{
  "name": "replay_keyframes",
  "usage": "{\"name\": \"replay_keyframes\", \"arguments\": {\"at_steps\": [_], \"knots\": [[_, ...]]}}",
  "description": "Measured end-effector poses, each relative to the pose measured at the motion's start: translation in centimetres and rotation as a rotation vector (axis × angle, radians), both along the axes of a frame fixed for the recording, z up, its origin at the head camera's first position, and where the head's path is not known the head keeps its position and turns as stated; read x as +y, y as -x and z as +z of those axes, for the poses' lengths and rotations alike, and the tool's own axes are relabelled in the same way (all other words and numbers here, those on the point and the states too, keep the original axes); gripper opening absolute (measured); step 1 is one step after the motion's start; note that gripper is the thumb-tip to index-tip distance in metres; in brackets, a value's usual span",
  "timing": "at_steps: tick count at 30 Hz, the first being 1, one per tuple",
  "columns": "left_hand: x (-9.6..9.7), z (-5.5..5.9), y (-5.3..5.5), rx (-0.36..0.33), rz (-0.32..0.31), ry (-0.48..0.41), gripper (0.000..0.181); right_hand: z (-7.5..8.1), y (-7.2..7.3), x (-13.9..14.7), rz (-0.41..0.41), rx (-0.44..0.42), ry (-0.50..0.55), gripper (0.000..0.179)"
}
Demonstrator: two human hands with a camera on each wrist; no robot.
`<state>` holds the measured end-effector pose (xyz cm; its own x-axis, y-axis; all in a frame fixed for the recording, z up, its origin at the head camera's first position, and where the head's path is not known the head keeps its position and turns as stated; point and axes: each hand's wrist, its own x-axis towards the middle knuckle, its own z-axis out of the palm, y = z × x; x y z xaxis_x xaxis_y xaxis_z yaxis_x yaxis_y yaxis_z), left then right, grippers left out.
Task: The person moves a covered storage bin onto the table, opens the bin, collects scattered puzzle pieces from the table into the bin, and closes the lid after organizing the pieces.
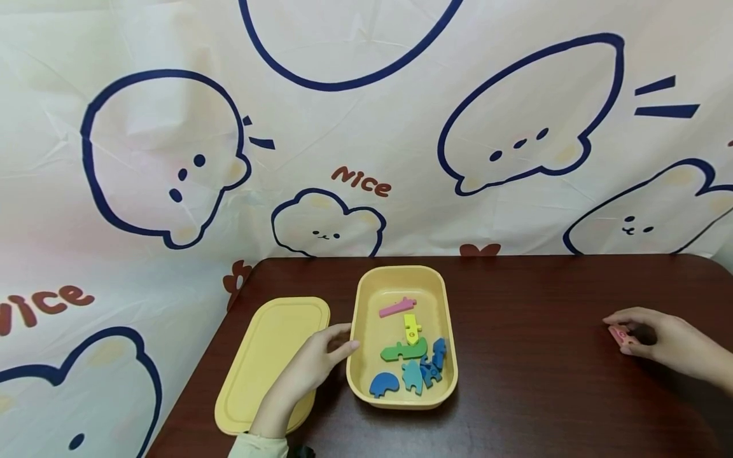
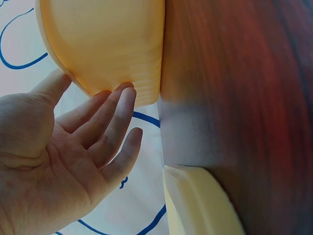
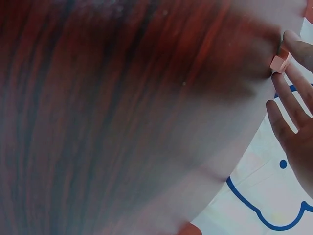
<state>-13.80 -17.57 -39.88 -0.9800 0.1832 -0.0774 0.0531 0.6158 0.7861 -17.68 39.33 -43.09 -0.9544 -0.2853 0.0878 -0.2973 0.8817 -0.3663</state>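
Note:
My left hand (image 1: 314, 359) holds the left side of a yellow plastic container (image 1: 354, 375). Its thumb lies at the rim while the fingers (image 2: 124, 105) rest against the outer wall. Inside are a pink puzzle piece (image 1: 396, 308), a yellow piece (image 1: 410, 327), a green piece (image 1: 403, 350), a teal piece (image 1: 412, 376), a rounded blue piece (image 1: 383, 384) and darker blue pieces (image 1: 438, 353). Far to the right, my right hand (image 1: 667, 337) pinches a small pink puzzle piece (image 1: 621, 334) between thumb and fingers, close over the table; the piece's pale edge shows in the right wrist view.
The container's flat yellow lid (image 1: 260, 362) lies left of it, partly under my left forearm. Everything stands on a dark brown wooden table (image 1: 532, 356). A white cloth (image 1: 412, 140) with blue cartoon outlines hangs behind and to the left.

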Motion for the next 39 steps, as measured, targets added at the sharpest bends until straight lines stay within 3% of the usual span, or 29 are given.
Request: {"name": "replay_keyframes", "arguments": {"at_steps": [9,29,39], "knots": [[0.0,0.1,0.2,0.011,-0.004,-0.003,0.043,0.1,-0.2,-0.2,0.014,0.049,-0.014,0.046],[0.1,0.1,0.0,0.009,0.0,0.007,0.043,1.3,-1.4,-2.1,0.068,0.289,0.019,0.05],[0.1,0.1,-0.1,0.004,0.011,0.01,0.044,2.2,-1.7,-3.8,0.074,0.273,0.017,0.052]]}}
